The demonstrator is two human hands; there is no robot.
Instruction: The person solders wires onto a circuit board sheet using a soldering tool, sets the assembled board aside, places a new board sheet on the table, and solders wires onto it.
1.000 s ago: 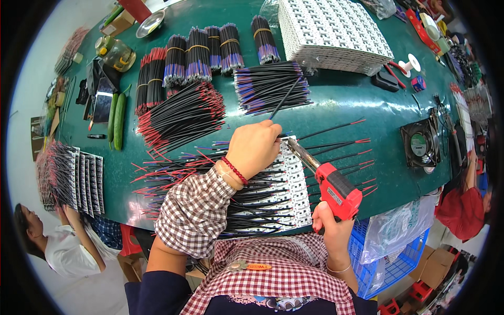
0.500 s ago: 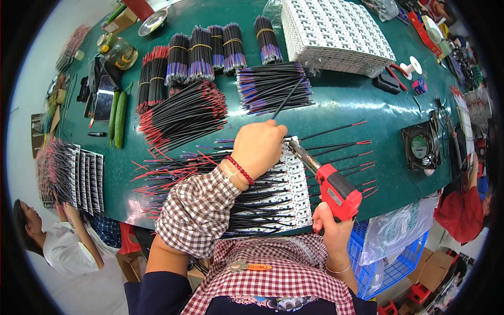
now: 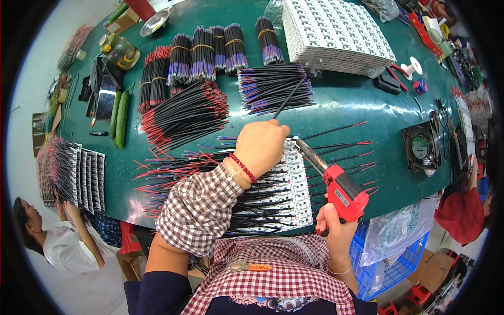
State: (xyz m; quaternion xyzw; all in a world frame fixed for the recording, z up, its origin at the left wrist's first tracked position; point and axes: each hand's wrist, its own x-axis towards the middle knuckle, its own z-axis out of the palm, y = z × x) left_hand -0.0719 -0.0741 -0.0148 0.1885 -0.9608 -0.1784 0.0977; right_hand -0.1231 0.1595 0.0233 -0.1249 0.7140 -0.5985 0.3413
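At the near side of the green counter (image 3: 383,128), a white board panel (image 3: 300,197) lies flat in front of me, its far end just by my left hand (image 3: 260,147). The fingers of that hand are pinching a black wire (image 3: 289,100); it slants up from my grip, away from me, over a loose pile of blue-ended wires (image 3: 254,92). My fingertips are mostly turned out of sight, so I cannot tell exactly how they meet. A string of red beads (image 3: 244,168) circles my wrist above a checked sleeve (image 3: 194,210).

My right hand (image 3: 338,231) has its fingers wrapped around the handle of a red and black soldering gun (image 3: 344,193). Its metal tip points to the panel's far end, close beside my left fingers; whether it touches, I cannot tell. Dark wires with red ends stick out on both sides of the panel, and my left forearm lies across some of them.

Beyond my left arm sits a heap of red-tipped wires (image 3: 184,115), with banded bundles (image 3: 202,52) behind it. A tall stack of white boards (image 3: 341,39) stands at the far side, and a black fan (image 3: 420,142) sits over to my right.
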